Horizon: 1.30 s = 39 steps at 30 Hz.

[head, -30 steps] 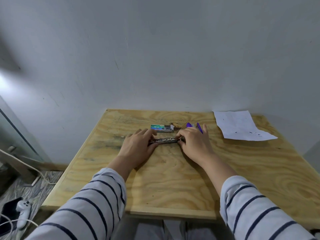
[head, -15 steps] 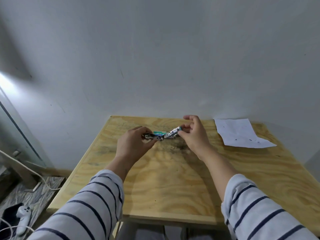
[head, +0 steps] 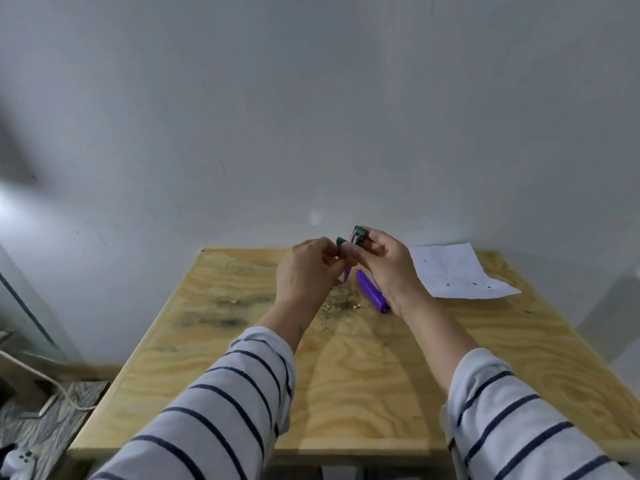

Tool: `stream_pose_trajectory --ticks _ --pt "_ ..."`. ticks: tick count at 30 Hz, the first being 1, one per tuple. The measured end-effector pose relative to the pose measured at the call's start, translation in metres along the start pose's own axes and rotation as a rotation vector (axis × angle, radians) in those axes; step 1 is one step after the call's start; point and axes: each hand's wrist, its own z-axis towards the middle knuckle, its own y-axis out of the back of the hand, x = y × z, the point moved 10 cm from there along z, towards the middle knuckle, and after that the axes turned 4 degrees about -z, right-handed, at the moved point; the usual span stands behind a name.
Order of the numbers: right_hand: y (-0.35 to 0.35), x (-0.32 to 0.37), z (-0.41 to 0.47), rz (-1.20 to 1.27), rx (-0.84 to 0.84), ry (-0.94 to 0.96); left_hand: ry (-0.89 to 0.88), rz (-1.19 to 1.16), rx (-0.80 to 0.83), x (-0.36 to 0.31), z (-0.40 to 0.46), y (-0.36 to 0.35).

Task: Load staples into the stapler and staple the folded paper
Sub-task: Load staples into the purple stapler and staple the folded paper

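In the head view, both hands were raised above the far middle of the plywood table (head: 346, 382), close together. The right hand (head: 382, 263) pinched a small green staple box (head: 358, 235) between thumb and fingers, its open end turned toward the camera with something metallic showing inside. The left hand (head: 304, 271) was closed in a narrow pinch on a small green piece (head: 341, 242) just beside that box; whether this was the box's sleeve or its flap could not be told. Below the hands, a purple stapler part (head: 372, 295) lay on the wood, partly hidden by the right wrist, and another purple bit (head: 347, 274) showed under the left fingers. Loose specks were scattered on the dark-smudged wood near it. The white paper (head: 457, 271) lay flat at the table's far right, well apart from the hands. Striped sleeves (head: 214, 410) covered both forearms.
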Motion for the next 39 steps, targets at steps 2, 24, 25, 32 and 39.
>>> stream_pose_trajectory --ticks 2,24,25,32,39 --pt "0.013 0.007 0.001 -0.104 -0.049 0.049 -0.013 -0.050 0.050 -0.011 0.005 -0.014" --pt "0.187 -0.124 0.007 0.444 -0.409 -0.525 0.352 -0.070 0.644 -0.036 0.016 -0.201" --pt "0.191 -0.128 0.007 0.454 -0.415 -0.525 0.338 -0.044 0.638 -0.040 0.019 -0.207" --pt "0.195 -0.137 0.004 0.343 -0.443 -0.526 0.593 -0.309 0.545 -0.032 0.033 -0.227" --pt "0.196 -0.136 0.005 0.387 -0.447 -0.482 0.583 -0.481 0.513 -0.045 0.029 -0.236"
